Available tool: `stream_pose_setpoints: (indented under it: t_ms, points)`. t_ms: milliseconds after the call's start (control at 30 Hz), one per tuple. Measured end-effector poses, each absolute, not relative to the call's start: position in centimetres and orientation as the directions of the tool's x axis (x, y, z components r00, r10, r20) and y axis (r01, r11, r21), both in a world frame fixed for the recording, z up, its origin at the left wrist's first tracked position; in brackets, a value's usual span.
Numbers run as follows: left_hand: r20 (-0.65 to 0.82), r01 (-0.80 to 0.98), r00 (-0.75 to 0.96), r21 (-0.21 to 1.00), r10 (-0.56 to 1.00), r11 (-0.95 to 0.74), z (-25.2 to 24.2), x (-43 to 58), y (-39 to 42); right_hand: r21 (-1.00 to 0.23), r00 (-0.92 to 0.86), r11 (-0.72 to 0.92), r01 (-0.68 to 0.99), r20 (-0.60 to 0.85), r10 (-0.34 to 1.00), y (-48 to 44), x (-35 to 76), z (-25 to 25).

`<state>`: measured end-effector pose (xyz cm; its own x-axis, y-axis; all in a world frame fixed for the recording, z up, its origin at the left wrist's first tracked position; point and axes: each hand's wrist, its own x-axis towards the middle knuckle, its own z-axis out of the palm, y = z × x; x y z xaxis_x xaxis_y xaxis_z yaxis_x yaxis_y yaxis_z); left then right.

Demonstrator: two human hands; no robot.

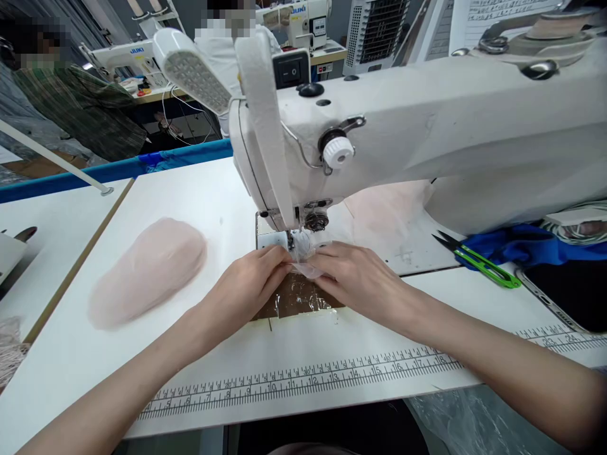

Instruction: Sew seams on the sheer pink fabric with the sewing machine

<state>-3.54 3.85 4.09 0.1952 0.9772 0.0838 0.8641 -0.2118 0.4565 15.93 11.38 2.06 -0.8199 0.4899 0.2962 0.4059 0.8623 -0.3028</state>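
Left hand (249,281), right hand (358,278) pinch sheer fabric piece (303,262) between fingertips, under sewing machine needle (291,240).

back: sewing stations (128,57) | cooler unit (379,28) | white side table (42,208)

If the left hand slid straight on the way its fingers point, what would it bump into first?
Likely the presser foot, just past the fabric that the left hand pinches; depth is hard to judge.
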Motion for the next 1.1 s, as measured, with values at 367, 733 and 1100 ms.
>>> stream_pose_setpoints:
  t_ms: [367,733,1100]
  points:
    - [0.254,0.927,0.077,0.338,0.964,-0.163,3.2,-2.7,4.3,-0.141,-0.711,0.858,0.494,0.501,0.493,12.0,15.6,1.7]
    - [0.179,0.918,0.068,0.375,0.982,-0.131,3.3,-2.7,5.1,-0.148,-0.684,0.865,0.479,0.555,0.474,12.4,15.4,1.3]
    - [0.097,0.795,0.149,0.580,0.984,-0.177,3.2,-3.7,5.3,-0.128,-0.659,0.875,0.467,0.609,0.441,12.5,14.8,1.0]
